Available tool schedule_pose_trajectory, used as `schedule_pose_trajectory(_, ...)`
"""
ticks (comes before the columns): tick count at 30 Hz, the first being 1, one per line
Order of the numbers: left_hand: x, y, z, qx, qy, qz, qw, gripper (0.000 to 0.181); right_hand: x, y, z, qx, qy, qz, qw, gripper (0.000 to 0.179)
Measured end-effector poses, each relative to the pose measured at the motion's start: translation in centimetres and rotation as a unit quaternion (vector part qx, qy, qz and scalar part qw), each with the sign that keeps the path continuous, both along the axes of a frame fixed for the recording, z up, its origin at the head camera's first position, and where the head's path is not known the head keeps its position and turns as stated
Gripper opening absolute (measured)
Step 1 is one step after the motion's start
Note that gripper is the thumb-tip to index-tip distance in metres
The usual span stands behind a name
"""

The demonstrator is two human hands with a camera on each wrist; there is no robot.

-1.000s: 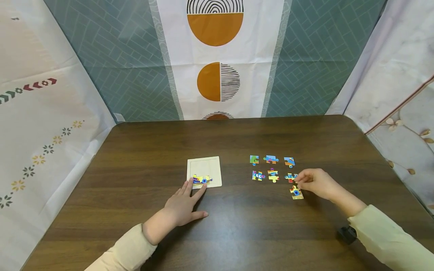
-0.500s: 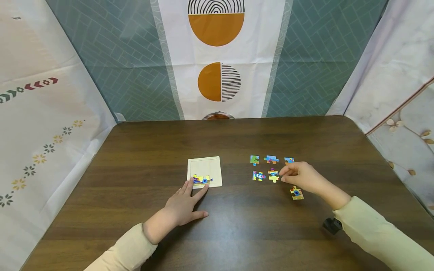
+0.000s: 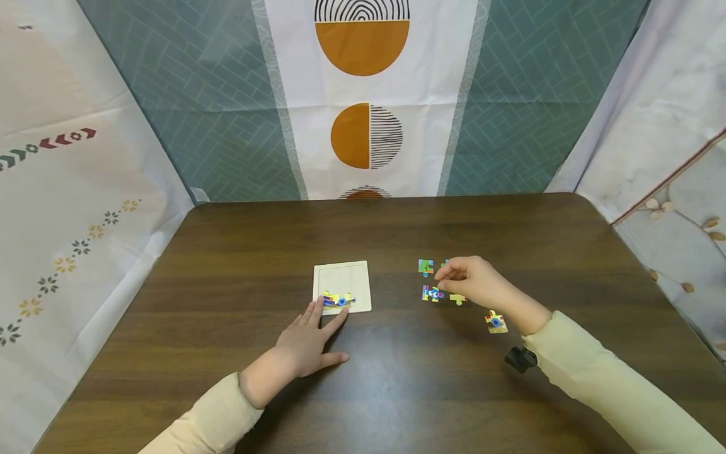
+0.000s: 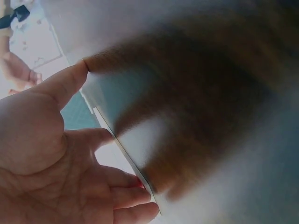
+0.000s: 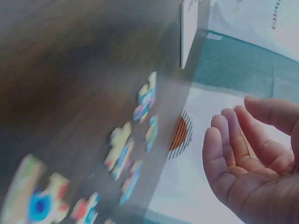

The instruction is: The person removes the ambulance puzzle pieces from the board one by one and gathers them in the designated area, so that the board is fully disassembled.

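My left hand [image 3: 306, 347] lies spread with its fingertips on the near edge of a small pale puzzle tray [image 3: 343, 274]. Joined yellow and blue jigsaw pieces [image 3: 338, 301] lie in the tray's lower part, partly covered by those fingertips. Above the loose pieces on the right hovers my right hand [image 3: 479, 284], fingers loosely bent. In the right wrist view, nothing shows between its thumb and fingers [image 5: 224, 149]. Nearest to it are a purple and blue piece [image 3: 431, 294], a green piece [image 3: 425, 267] and a yellow piece [image 3: 458, 299]. The hand hides others in the head view.
A corner jigsaw piece [image 3: 496, 322] with a blue circle lies apart, below the right forearm. The dark wooden table [image 3: 255, 239] reaches back to a patterned cloth [image 3: 431, 145]. A black wrist camera [image 3: 520, 359] hangs under the right sleeve.
My right hand has moved left and slightly away from me, from the rightmost loose pieces to above the left ones. The pieces beneath stay in place, and my left hand keeps still.
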State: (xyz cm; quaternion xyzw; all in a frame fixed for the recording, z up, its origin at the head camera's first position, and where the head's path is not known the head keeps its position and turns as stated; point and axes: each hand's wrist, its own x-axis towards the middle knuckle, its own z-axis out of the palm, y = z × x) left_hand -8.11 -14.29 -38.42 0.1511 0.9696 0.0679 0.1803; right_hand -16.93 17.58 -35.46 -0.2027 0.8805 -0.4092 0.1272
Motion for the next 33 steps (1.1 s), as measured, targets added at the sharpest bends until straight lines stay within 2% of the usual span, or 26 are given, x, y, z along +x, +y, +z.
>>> schedule_pose_trajectory(15,-0.3,0.0,-0.4,-0.007,-0.004,-0.001,1.0000,0.076,-2.0,-5.9,0.5,-0.004,0.001,0.026,0.9997,0.018)
schedule_pose_trajectory(26,-0.4,0.1,-0.4,-0.013,-0.008,0.007,0.9999,0.076,-2.6,-10.2,-0.8,-0.007,0.000,0.080,0.9968,0.017)
schedule_pose_trajectory(33,-0.1,0.1,-0.3,-0.005,-0.001,0.005,1.0000,0.075,-2.5,-12.7,-2.1,0.016,-0.010,0.113,0.9934,0.015)
